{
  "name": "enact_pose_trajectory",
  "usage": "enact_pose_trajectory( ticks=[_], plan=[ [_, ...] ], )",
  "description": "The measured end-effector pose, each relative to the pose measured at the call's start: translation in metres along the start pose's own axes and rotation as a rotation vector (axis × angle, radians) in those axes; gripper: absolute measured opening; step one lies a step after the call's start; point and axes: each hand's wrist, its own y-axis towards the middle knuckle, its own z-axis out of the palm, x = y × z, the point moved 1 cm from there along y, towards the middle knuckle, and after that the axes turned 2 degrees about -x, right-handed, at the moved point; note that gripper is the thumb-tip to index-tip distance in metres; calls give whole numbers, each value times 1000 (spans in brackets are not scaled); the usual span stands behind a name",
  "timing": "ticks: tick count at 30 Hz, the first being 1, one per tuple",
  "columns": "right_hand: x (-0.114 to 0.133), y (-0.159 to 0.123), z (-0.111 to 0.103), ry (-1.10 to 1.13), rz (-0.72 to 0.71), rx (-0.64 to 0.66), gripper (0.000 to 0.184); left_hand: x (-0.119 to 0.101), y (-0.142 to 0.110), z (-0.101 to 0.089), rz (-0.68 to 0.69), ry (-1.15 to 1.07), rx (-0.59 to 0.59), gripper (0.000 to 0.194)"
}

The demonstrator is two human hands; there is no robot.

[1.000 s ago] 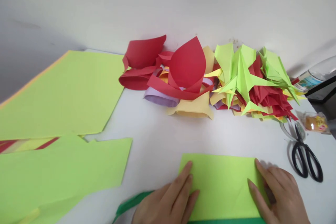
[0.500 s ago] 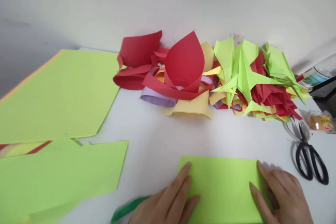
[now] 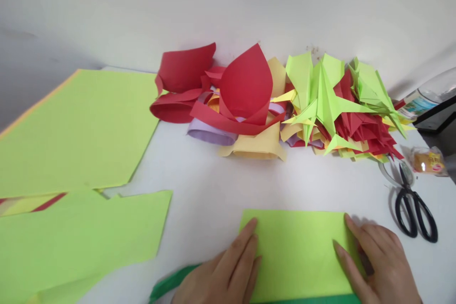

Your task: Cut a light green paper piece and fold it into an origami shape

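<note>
A light green sheet of paper (image 3: pixel 299 251) lies flat at the front of the table. My left hand (image 3: pixel 228 270) rests on its left side, fingers stretched out and pointing up toward the far left corner. On the right side, my right hand (image 3: pixel 381 261) has its index fingertip at the far right corner and its thumb on the paper, the two spread apart. The other fingers of that hand are bent. Under the sheet's near edge shows a darker green strip (image 3: pixel 317 299). Another dark green piece (image 3: pixel 171 284) sticks out left of my left hand; its kind is unclear.
Large light green sheets (image 3: pixel 81 128) and a cut green piece (image 3: pixel 89 228) lie at left. Against the wall stand red paper shapes (image 3: pixel 245 80) and a heap of folded paper planes (image 3: pixel 327 99). Black-handled scissors (image 3: pixel 415 209), a wrapped snack (image 3: pixel 428 161) and a bottle (image 3: pixel 423 99) are at right.
The view has shifted slightly, so most things sit a little further left. More of the darker green strip shows below the sheet. Both hands stay on the paper.
</note>
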Motion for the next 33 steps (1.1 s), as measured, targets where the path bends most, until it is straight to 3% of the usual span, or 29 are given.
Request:
enact_pose_trajectory(
  ticks=[3, 8, 14, 21, 33],
  plan=[
    [0, -2, 1, 18, 50, 23, 43, 1, 4, -3, 76, 76, 19, 35],
    [3, -4, 2, -14, 81, 45, 47, -2, 16, -5, 74, 75, -123, 36],
    [10, 4, -4, -72, 124, 121, 50, -8, 20, -6, 135, 56, -82, 47],
    [11, 8, -8, -96, 156, 151, 49, -19, 33, -10, 144, 62, -39, 38],
    [10, 7, -5, -128, 169, 165, 52, -23, 39, 6, 254, 112, -154, 48]
  ],
)
